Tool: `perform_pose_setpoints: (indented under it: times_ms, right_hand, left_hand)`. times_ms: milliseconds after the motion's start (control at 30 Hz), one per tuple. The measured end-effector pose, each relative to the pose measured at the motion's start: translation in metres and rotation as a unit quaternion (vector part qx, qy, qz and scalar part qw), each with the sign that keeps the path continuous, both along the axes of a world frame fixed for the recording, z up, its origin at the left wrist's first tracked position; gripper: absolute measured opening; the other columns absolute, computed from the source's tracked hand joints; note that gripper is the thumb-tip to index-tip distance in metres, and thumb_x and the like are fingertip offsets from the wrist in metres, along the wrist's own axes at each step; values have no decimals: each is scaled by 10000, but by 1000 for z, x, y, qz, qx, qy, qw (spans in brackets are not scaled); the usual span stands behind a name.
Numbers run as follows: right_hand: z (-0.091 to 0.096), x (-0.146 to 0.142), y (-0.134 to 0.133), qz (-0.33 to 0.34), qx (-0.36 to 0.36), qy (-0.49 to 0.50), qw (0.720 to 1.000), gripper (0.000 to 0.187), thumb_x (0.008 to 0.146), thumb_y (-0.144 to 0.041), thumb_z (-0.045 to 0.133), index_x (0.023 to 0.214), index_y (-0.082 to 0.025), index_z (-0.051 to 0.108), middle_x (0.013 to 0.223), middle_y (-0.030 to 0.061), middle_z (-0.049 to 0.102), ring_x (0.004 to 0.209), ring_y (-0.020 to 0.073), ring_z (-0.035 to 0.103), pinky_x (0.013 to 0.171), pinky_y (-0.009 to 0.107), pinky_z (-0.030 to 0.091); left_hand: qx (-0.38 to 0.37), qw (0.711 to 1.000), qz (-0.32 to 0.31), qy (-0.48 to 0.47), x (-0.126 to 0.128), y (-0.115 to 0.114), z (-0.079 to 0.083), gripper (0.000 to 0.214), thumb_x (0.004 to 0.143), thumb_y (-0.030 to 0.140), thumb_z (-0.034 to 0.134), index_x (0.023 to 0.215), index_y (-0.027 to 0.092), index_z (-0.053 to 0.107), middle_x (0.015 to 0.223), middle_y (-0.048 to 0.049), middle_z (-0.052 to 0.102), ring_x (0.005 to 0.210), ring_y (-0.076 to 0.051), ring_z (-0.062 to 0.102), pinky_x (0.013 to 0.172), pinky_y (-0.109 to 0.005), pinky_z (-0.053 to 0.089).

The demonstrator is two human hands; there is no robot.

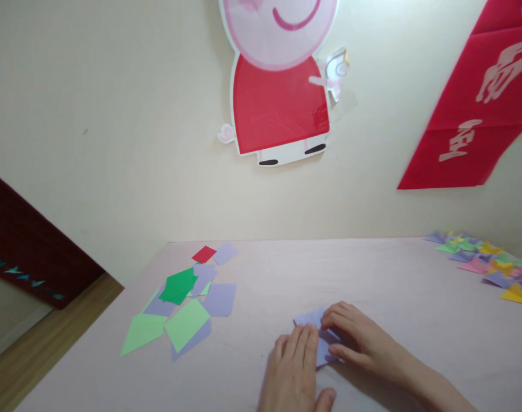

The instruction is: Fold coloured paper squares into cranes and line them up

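Operating from far away, I am seeing the left hand (293,363) nearest to me. It is lying unclenched, with straight fingers, over the left part of a lilac paper (325,348). This paper is resting on the surface (261,274), well apart from its left edge. The right hand (367,346) is touching the paper from the right, loosely bent, the thumb and fingers standing apart.

Farther, along the left edge, light green sheets (187,324) are lying among lilac sheets (220,299), and a dark green sheet (178,286) is overlapping others. A red sheet (204,254) is lying near the far left corner. Toward the far right corner, many coloured paper pieces (496,263) are crowding together. Beyond the far edge, a cartoon cutout (282,109) and a red banner (466,126) are decorating the wall (115,143).
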State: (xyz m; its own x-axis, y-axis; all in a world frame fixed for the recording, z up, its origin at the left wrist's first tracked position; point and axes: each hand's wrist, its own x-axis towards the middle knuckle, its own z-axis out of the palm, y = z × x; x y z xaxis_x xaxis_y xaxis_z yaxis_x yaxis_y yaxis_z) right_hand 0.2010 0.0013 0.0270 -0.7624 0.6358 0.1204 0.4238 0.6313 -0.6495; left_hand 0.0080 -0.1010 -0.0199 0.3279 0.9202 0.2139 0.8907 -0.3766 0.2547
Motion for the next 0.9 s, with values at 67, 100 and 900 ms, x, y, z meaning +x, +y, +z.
perform_pose_setpoints:
  times_ms: [67, 100, 900]
  right_hand:
    - [5, 3, -3, 13, -18, -5, 1000, 235, 819, -271, 640, 1053, -244, 641, 1102, 82, 644, 1022, 255, 583, 900, 375, 480]
    - [6, 5, -5, 16, -25, -10, 1000, 289, 797, -253, 654, 1085, -248, 639, 1157, 84, 627, 1071, 260, 571, 933, 377, 471]
    - [-17, -37, 17, -158, -57, -2, 986, 126, 826, -265, 519, 853, -234, 638, 909, 38, 706, 872, 227, 633, 809, 353, 476]
  left_hand:
    - [-5, 1000, -1, 9, -5, 5, 9, 630, 880, 418, 569, 1418, 123, 428, 1399, -125, 547, 1253, -299, 504, 1028, -446, 400]
    - [-9, 1000, 5, 11, -6, 7, 14, 593, 885, 404, 570, 1398, 133, 451, 1369, -121, 570, 1225, -293, 523, 1020, -448, 406]
    - [33, 997, 39, 54, 5, 2, 2, 551, 916, 419, 522, 1401, 160, 495, 1450, -76, 508, 1199, -311, 518, 961, -456, 444]
